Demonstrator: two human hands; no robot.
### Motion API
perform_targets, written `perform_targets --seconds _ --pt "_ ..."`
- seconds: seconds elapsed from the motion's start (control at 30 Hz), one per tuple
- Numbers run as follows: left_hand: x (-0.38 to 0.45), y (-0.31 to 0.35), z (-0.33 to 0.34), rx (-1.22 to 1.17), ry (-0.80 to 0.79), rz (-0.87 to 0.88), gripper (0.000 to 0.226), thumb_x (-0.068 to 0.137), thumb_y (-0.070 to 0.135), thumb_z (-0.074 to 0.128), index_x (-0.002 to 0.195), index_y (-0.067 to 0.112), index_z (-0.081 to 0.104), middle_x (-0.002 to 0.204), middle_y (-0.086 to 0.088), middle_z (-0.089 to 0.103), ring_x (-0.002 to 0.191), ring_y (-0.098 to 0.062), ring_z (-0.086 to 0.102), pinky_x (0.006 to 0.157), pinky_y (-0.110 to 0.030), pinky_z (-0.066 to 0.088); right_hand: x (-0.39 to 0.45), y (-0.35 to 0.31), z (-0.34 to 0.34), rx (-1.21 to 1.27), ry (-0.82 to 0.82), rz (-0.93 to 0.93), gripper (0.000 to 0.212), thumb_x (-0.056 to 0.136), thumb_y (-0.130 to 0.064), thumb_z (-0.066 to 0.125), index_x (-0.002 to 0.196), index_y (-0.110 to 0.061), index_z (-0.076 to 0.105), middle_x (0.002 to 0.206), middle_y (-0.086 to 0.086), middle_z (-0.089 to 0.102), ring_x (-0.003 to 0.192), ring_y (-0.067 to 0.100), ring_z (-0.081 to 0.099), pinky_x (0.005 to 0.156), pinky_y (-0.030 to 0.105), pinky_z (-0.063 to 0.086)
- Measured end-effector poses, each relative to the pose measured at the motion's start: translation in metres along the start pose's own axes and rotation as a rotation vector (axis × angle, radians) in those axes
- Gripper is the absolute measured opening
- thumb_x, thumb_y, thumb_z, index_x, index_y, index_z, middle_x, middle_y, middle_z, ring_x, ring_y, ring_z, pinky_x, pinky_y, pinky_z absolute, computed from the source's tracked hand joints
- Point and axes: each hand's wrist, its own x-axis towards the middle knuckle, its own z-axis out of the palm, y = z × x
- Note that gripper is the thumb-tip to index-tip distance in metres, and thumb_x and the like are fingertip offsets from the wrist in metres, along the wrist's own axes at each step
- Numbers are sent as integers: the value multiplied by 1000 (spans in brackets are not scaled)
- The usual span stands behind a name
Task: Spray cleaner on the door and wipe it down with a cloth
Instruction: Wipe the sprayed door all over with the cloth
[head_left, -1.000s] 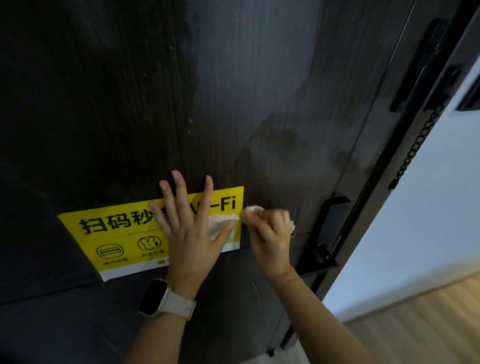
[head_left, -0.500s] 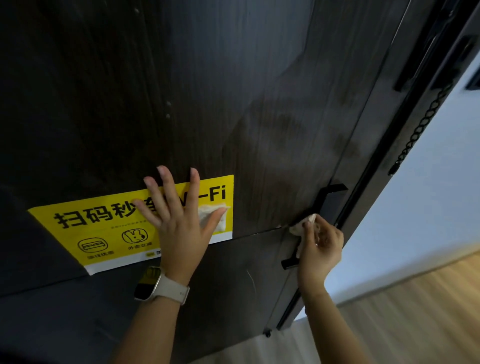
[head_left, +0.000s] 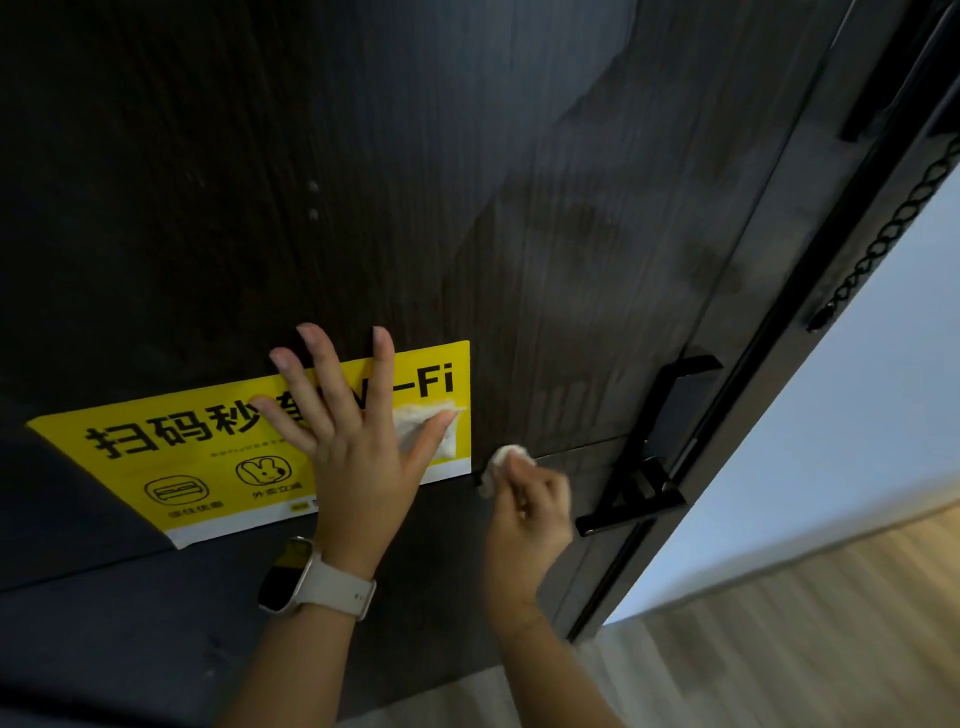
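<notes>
A dark wood-grain door (head_left: 467, 182) fills most of the view, with damp wipe streaks on its right half. A yellow Wi-Fi sticker (head_left: 171, 457) is stuck to it at mid height. My left hand (head_left: 353, 447) presses flat on the sticker, fingers spread, a watch on the wrist. My right hand (head_left: 530, 504) grips a small wadded white cloth (head_left: 501, 460) against the door, just right of the sticker's lower corner and left of the black door handle (head_left: 644, 467).
A black door chain (head_left: 878, 244) hangs along the door's edge at the upper right. Beyond the edge are a pale wall (head_left: 841, 415) and a wooden floor (head_left: 810, 634). A torn white patch (head_left: 426, 426) shows on the sticker beside my left thumb.
My right hand with the cloth swept right to the handle, then came back left to just beside the sticker. My left hand stayed pressed on the sticker.
</notes>
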Motion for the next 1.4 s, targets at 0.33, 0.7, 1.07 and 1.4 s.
perform_targets --seconds 0.33,0.7,1.07,1.4 --pt "2 0 -2 -23 -11 -6 104 85 67 58 154 31 -10 154 -23 -10 141 -26 -35 112 -53 -21 77 -22 -59 -45 107 -50 12 83 -10 76 95 -8 76 89 2 63 81 2 62 77 13 46" --pt "1 0 -3 -4 4 14 107 84 67 59 154 30 -13 155 -6 -37 142 -28 -34 112 -54 -21 36 -7 -1 -77 123 -182 24 90 -13 65 113 -10 73 93 -5 51 77 20 60 74 23 49" --pt "2 0 -4 -15 -17 1 104 85 66 57 154 30 -12 154 -23 -9 141 -29 -34 112 -54 -21 100 -3 -48 -245 104 -337 19 91 -11 61 101 -5 75 91 5 58 80 14 59 73 32 51" --pt "1 0 -3 -14 -15 7 104 85 67 56 154 29 -12 155 -24 -8 142 -29 -33 112 -56 -19 33 -31 -3 -100 -149 -539 24 87 0 66 110 -5 72 112 1 57 104 9 57 88 22 51"
